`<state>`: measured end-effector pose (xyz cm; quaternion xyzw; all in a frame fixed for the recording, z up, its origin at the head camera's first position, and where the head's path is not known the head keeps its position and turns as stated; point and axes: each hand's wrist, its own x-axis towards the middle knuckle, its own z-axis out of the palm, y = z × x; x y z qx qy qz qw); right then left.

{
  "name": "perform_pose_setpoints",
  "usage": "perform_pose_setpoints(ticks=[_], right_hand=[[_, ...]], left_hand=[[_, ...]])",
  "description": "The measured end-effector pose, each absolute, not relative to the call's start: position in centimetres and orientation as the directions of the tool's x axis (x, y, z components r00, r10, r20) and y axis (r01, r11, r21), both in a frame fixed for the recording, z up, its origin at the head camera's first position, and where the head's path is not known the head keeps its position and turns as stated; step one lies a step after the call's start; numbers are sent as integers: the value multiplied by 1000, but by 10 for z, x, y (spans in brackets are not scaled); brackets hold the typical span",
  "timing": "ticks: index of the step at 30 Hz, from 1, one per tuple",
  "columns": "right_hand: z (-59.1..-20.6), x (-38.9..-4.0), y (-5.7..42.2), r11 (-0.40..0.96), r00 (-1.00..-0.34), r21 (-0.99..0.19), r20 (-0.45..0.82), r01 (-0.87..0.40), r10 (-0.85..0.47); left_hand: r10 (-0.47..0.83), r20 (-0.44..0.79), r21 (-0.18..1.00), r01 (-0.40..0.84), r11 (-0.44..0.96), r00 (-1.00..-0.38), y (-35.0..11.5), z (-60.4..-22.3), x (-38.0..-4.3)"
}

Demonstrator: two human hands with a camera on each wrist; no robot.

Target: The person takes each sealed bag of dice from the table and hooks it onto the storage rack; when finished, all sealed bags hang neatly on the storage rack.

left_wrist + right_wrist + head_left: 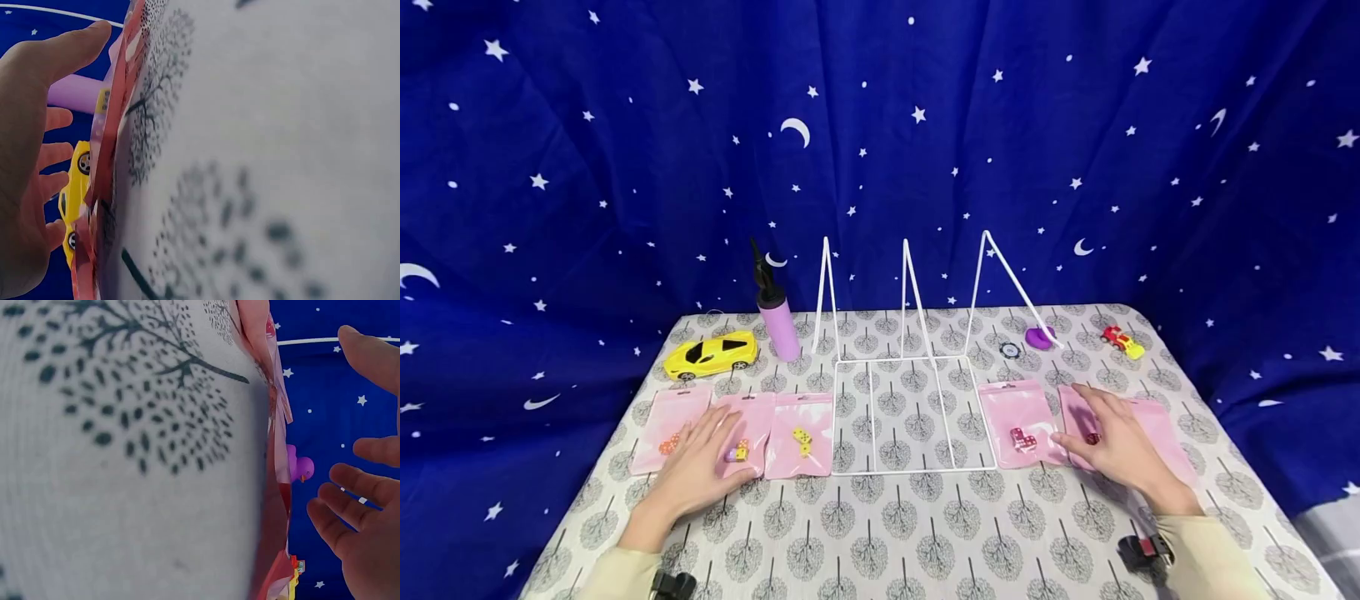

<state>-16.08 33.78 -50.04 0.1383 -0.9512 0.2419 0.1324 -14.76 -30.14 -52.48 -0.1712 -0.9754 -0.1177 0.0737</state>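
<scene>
My left hand (pixel 696 462) is over the pink zip pouches on the left, fingers spread and relaxed. Beneath it lie a pouch with orange dice (pixel 668 444) and a pouch with mixed dice (pixel 741 451). Beside its thumb is a pouch with yellow dice (pixel 802 440). On the other side my right hand (pixel 1120 446) hovers above a pink pouch (pixel 1071 406) with a dark red die, partly covering it and the outermost pouch (pixel 1157 425). A pouch with dark red dice (pixel 1022 439) lies by its thumb. Both wrist views show gaps between the fingers and the pouches.
A white wire rack (pixel 913 472) stands in the middle between the pouches. Behind on the left are a yellow toy car (pixel 711 355) and a purple hand pump (pixel 781 329). Back right hold a round chip (pixel 1010 350), a purple rubber duck (pixel 304 467) and a red-yellow toy vehicle (pixel 1122 342).
</scene>
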Motion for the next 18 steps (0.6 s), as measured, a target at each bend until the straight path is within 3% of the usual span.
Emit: perform_pose_setpoints(ticks=[18], right_hand=[[-494, -177, 329, 887, -986, -433, 57, -164, -154]], left_hand=[[422, 123, 222, 439, 871, -898, -254, -521, -167]])
